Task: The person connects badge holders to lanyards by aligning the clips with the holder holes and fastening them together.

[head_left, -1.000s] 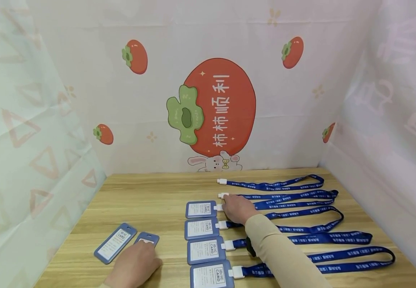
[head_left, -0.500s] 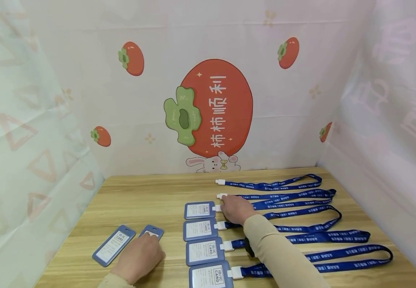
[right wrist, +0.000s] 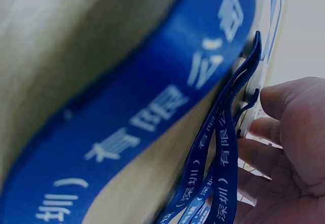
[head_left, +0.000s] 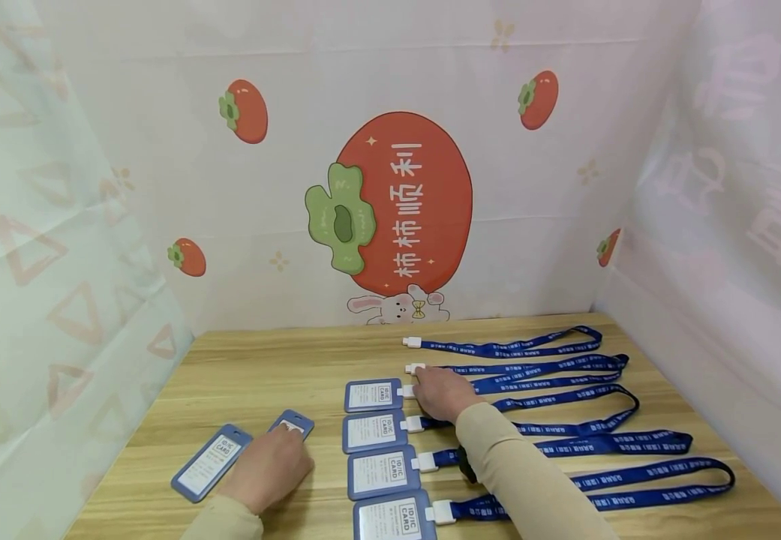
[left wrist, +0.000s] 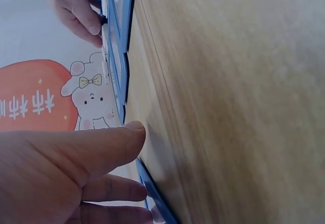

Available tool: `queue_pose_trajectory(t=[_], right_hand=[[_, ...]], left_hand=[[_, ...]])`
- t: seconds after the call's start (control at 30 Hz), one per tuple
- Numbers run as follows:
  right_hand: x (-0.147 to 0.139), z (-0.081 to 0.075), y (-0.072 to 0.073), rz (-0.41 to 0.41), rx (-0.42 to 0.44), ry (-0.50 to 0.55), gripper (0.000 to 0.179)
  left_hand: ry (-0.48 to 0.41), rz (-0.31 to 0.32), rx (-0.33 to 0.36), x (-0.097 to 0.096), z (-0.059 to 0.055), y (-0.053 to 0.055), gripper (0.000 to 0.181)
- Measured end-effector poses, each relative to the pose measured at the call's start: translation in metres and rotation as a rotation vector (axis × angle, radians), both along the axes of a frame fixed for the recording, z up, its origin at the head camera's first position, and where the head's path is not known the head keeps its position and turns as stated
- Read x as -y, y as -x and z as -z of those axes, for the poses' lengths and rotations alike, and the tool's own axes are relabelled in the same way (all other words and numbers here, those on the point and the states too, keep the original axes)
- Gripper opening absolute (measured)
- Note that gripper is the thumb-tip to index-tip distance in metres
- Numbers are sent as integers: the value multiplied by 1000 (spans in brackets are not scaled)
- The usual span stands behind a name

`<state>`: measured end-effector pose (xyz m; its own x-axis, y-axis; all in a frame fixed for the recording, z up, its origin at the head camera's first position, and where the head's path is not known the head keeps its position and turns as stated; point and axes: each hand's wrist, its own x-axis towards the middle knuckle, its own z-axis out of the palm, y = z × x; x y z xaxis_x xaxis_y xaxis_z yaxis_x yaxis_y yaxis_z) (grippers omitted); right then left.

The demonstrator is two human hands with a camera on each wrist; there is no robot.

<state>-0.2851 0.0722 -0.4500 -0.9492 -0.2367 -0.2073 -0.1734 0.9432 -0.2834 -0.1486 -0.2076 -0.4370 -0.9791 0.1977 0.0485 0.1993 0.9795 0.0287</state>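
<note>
My left hand [head_left: 270, 466] lies over a blue ID card holder [head_left: 298, 422] on the left half of the table; its far end shows beyond the fingers. In the left wrist view, the thumb is straight and the extended fingertips touch the card holder [left wrist: 157, 203]. Farther right, my right hand [head_left: 446, 394] pinches the white clip [head_left: 414, 368] of a blue lanyard [head_left: 532, 367] lying second from the back. The right wrist view has thumb and forefinger at the white clip [right wrist: 247, 122], with the other fingers loosely bent.
Another loose card holder [head_left: 211, 463] lies at left. Several holders, such as the nearest one [head_left: 395, 516], are joined to lanyards in a column. A lanyard with a bare clip [head_left: 412, 342] lies at the back. Fabric walls [head_left: 282, 187] with printed persimmons enclose the table.
My left hand has moved slightly right and away from me, and the card holder under it has slid the same way. My right hand stays at the lanyard clip.
</note>
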Motion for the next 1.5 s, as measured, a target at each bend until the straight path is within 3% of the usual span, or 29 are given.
queue_pose_trajectory(t=[0.2, 0.6, 0.77, 1.0, 1.5], right_hand=[[0, -2, -2, -34, -22, -16, 51], [-2, -3, 0, -26, -19, -24, 52], [-2, -3, 0, -25, -18, -20, 53], [-2, -1, 0, -20, -13, -2, 53], [0, -2, -2, -22, -19, -23, 53]], left_hand=[[-21, -17, 16, -1, -1, 6, 22], [21, 23, -6, -4, -1, 20, 26], [-45, -13, 6, -3, -1, 25, 29], [-61, -39, 39, -3, 1, 33, 37], [-62, -28, 4, -2, 4, 42, 37]])
